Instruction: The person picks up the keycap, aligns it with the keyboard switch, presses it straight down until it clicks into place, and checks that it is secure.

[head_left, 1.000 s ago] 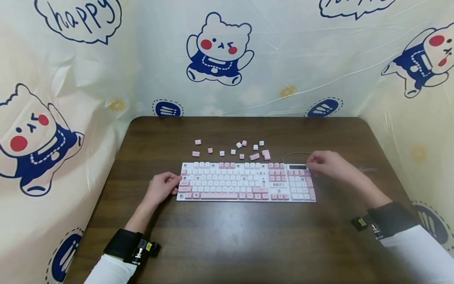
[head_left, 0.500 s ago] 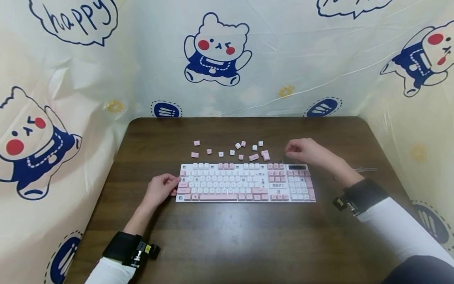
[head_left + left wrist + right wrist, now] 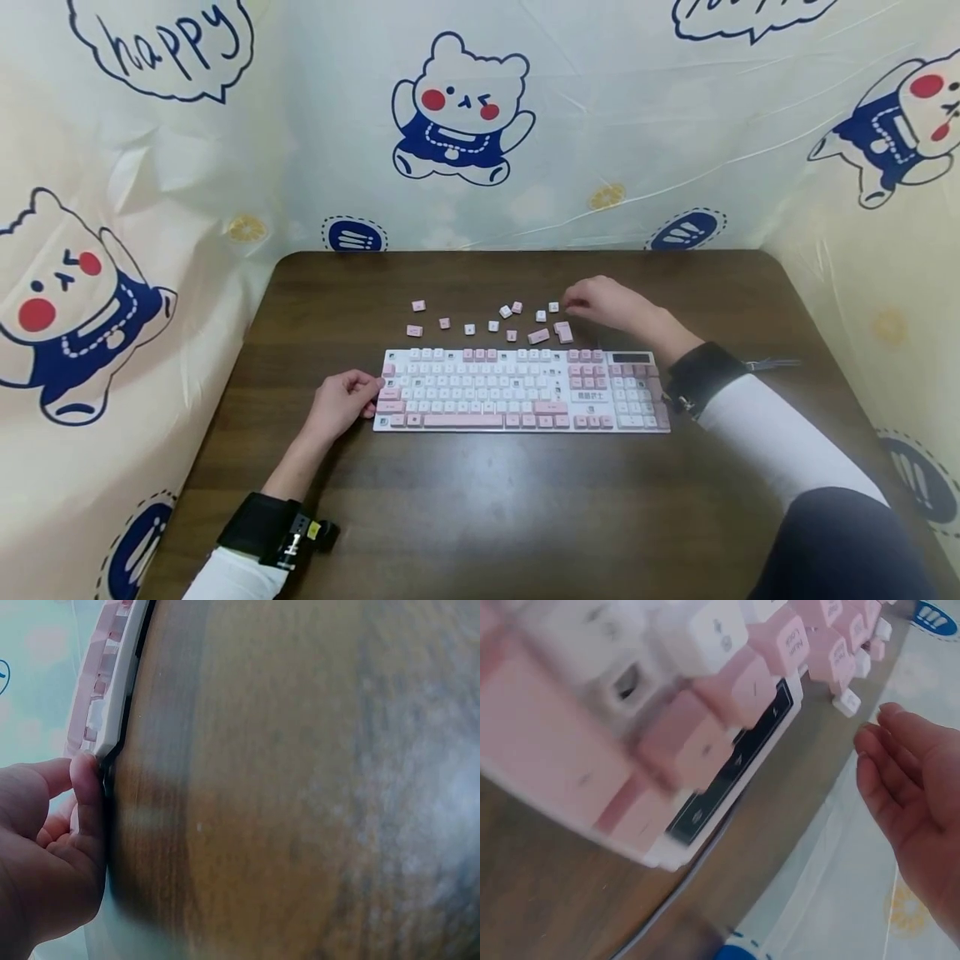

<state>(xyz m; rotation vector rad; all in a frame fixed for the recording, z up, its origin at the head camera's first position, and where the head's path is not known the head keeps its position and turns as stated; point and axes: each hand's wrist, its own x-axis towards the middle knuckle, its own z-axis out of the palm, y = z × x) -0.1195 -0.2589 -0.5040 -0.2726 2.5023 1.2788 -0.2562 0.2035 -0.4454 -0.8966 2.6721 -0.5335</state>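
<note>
A white-and-pink keyboard (image 3: 461, 422) lies on the brown table, with several key positions bare of caps. At its left edge my left hand (image 3: 345, 397) pinches the side between thumb and fingers; the left wrist view shows the fingertips (image 3: 84, 766) right at the corner. My right hand (image 3: 607, 302) is behind the keyboard, fingers loosely bent and holding nothing. Just to the left of its fingertips sits a white keycap (image 3: 553, 307), which the right wrist view also shows near them. Several other loose white and pink keycaps, such as a long pink one (image 3: 538, 337), are scattered behind the keyboard.
A grey cable (image 3: 676, 892) runs from the keyboard's back edge, its bundled part (image 3: 772, 364) lying at the right. The brown table (image 3: 480, 500) stands against a cloth printed with cartoon bears (image 3: 461, 108). A dark knee (image 3: 840, 550) shows at lower right.
My right hand has moved left from the keyboard's top right corner, over the table behind it, to the loose keycaps. The left hand stays at the left edge. A dark knee has come into view.
</note>
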